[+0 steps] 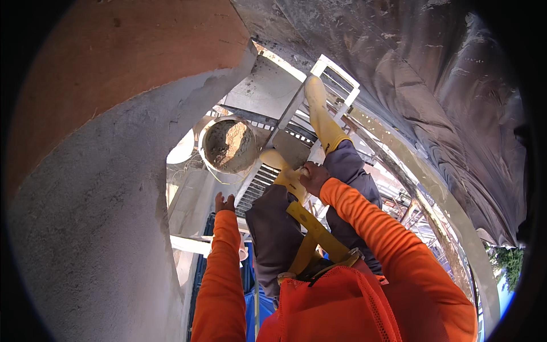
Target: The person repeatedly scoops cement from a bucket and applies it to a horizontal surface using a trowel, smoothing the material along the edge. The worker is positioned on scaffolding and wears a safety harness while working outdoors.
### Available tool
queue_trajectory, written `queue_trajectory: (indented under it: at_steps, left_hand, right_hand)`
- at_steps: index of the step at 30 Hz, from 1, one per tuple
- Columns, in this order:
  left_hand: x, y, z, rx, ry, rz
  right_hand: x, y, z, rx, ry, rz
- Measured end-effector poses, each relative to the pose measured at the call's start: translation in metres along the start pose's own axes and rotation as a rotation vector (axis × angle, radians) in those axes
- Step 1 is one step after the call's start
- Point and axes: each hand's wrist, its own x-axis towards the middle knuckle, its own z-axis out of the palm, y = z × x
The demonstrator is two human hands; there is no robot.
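— What's in the bucket (229, 145)?
— Grey mortar, I see it nearly full, standing on the scaffold grating (259, 181) by my knee.
— Grips?
— Right hand (313, 178) closed on the trowel (290, 149), its flat blade grey; left hand (224, 202) open against the wall (108, 228).

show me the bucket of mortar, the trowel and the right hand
bucket of mortar (229, 145), head view, on the grey mortar inside it
trowel (290, 149), head view, on the flat blade
right hand (313, 178), head view, on the back of the hand at the trowel's handle
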Motion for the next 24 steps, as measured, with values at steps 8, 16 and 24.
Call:
queue_trajectory:
  at_steps: [8, 16, 24]
  left_hand:
    - [0.190, -0.006, 0.030, -0.081, 0.110, 0.197]
    - [0.235, 0.042, 0.004, -0.280, -0.061, 0.022]
    - [0.139, 0.083, 0.038, -0.511, -0.190, 0.288]
  right_hand:
    - [0.024, 0.033, 0.024, -0.135, -0.082, -0.029]
    - [0.027, 0.006, 0.022, -0.269, -0.080, -0.219]
    - [0.255, -0.097, 0.061, -0.451, -0.128, -0.079]
